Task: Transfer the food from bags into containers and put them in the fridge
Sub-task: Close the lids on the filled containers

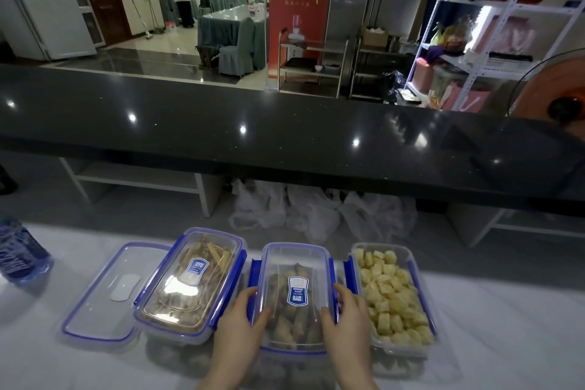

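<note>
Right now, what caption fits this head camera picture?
Both hands, left hand and right hand, press a lid onto the middle container.

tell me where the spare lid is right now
In the head view the loose lid lies flat on the white counter at far left of the row, beside the lidded container of food strips and right of the water bottle.

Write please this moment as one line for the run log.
left hand + right hand: press lid on middle container | left container: lidded | right container: open | spare lid: far left
</note>
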Action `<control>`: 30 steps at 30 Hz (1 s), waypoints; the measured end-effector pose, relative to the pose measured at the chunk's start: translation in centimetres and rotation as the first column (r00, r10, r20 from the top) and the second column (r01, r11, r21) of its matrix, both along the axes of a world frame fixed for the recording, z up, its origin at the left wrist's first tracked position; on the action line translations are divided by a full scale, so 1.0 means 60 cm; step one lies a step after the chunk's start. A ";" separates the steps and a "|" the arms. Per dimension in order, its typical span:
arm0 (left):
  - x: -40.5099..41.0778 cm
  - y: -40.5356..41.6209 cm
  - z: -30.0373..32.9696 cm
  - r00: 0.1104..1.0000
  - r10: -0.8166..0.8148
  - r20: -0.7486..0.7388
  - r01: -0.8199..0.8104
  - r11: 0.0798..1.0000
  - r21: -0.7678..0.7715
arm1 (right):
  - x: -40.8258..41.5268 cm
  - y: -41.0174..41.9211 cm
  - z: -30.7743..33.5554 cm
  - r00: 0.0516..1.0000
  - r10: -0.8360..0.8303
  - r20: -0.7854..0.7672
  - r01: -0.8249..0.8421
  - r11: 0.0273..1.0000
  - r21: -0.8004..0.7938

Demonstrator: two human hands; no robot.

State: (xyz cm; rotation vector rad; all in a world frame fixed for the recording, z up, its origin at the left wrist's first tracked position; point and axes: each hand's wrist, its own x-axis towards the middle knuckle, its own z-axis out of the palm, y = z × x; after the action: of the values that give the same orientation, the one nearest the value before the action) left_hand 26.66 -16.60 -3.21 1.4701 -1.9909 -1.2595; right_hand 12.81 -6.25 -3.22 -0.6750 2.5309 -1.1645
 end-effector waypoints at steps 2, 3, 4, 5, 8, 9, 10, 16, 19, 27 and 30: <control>0.002 0.003 0.002 1.000 0.023 -0.008 -0.023 0.998 -0.060 | -0.006 0.002 -0.001 0.998 -0.010 0.061 0.012 0.999 -0.034; 0.002 0.004 0.003 0.999 0.028 -0.039 -0.030 0.997 -0.072 | -0.009 0.003 -0.002 0.997 -0.004 0.075 0.006 0.999 -0.035; 0.001 0.006 0.005 0.997 0.034 -0.072 -0.039 0.997 -0.067 | -0.012 0.002 -0.004 0.997 0.008 0.082 -0.005 0.999 -0.033; 0.000 0.007 0.007 0.994 0.044 -0.096 -0.050 0.997 -0.057 | -0.013 0.002 -0.005 0.996 0.013 0.085 -0.010 0.999 -0.031; -0.002 0.012 0.012 0.986 0.087 -0.145 -0.091 0.996 -0.020 | -0.012 0.000 -0.009 0.998 0.011 0.056 -0.008 0.999 -0.053; -0.003 0.014 0.012 0.984 0.097 -0.152 -0.101 0.995 -0.024 | -0.011 0.000 -0.009 0.999 0.011 0.045 -0.008 0.998 -0.060; -0.004 0.016 0.013 0.983 0.103 -0.154 -0.110 0.993 -0.035 | -0.010 0.000 -0.010 0.999 0.014 0.034 -0.012 0.998 -0.065; -0.005 0.025 0.025 0.983 0.101 -0.154 -0.109 0.993 -0.042 | -0.011 -0.002 -0.011 0.998 0.048 -0.051 -0.050 0.998 -0.049; 0.020 0.019 0.036 0.978 0.081 -0.194 -0.090 0.995 -0.035 | 0.000 -0.006 -0.009 0.987 0.080 -0.140 -0.077 0.997 0.031; 0.206 -0.082 0.027 0.820 0.483 -0.307 -0.560 0.790 -0.251 | 0.118 -0.086 0.044 0.909 0.388 -0.151 -0.391 0.920 0.013; 0.272 -0.142 -0.025 0.921 0.385 -0.056 -0.384 0.877 -0.287 | 0.185 -0.135 0.051 0.823 0.551 -0.140 -0.560 0.828 -0.030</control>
State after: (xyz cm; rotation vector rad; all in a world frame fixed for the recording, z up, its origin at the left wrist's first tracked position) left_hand 42.97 -25.13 -4.71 1.6087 -1.6811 -0.7578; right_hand 23.92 -14.35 -0.16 -1.4297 2.1449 -1.0140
